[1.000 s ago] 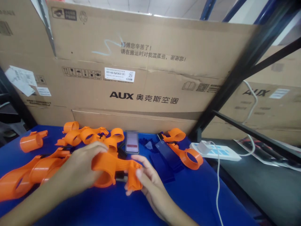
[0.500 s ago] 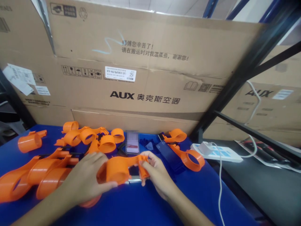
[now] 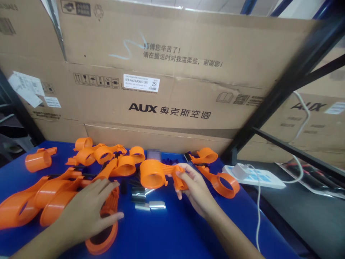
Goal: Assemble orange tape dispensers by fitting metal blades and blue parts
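My right hand (image 3: 192,185) is closed round the handle end of an orange plastic tape dispenser (image 3: 152,174), its wide ring pointing left above the table. Fingers and thumb apart, my left hand (image 3: 91,208) is open over another orange tape dispenser (image 3: 104,244) at the near left. The hand covers part of that one, and I cannot tell whether it touches it. Between the hands, small shiny metal pieces (image 3: 157,205) and dark pieces (image 3: 138,194) lie on the blue tabletop (image 3: 167,237).
Several more orange dispensers (image 3: 52,192) crowd the left side, and two (image 3: 225,185) lie at the right. A phone (image 3: 154,154) is at the back, partly hidden. A white power strip (image 3: 258,176) with a cable stands right of the table. A large cardboard box (image 3: 172,90) walls the back.
My left hand has come off the held dispenser and moved left and down, opening. My right hand has carried the dispenser up and to the right, uncovering the metal pieces.
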Tool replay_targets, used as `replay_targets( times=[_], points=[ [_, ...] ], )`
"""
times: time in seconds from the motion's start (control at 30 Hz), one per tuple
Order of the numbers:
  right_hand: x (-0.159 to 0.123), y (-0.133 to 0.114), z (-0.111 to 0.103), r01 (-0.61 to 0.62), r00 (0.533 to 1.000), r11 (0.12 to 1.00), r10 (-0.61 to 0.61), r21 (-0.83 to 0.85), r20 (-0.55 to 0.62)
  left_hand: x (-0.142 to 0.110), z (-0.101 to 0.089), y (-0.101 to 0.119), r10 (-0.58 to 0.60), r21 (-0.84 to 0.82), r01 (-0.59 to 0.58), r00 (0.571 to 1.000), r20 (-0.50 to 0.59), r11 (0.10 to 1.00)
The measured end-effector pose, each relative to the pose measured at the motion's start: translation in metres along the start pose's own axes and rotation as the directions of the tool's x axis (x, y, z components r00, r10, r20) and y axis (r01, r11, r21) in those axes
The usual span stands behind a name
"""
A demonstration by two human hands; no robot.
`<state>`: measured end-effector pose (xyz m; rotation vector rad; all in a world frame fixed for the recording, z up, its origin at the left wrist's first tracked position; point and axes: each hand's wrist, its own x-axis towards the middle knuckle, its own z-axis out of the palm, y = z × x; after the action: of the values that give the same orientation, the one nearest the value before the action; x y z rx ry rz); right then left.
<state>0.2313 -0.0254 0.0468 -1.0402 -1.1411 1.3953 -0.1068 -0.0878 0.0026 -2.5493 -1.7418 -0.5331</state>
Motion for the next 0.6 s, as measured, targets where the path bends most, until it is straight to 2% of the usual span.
replay_targets(
  times=[0.13,0.27,0.47,0.6],
  points=[
    [0.003,0.001,0.002,-0.001,1.0,1.0,0.001,0.012,0.006,0.004,-0.006,-0.008,0.056,0.087,-0.052,0.998,-0.034,0.995],
    [0.007,-0.003,0.004,0.005,1.0,0.999,-0.006,0.031,0.019,0.012,-0.003,-0.013,0.074,0.149,-0.063,0.995,-0.067,0.987],
    [0.012,-0.006,0.006,0.036,0.999,0.998,-0.038,0.06,0.031,0.032,0.009,-0.019,0.087,0.109,-0.079,0.993,-0.075,0.991],
    [0.015,-0.007,0.003,0.057,0.998,0.996,-0.06,0.073,0.033,0.036,-0.002,-0.016,0.065,0.114,-0.052,0.991,-0.116,0.992]
  ],
)
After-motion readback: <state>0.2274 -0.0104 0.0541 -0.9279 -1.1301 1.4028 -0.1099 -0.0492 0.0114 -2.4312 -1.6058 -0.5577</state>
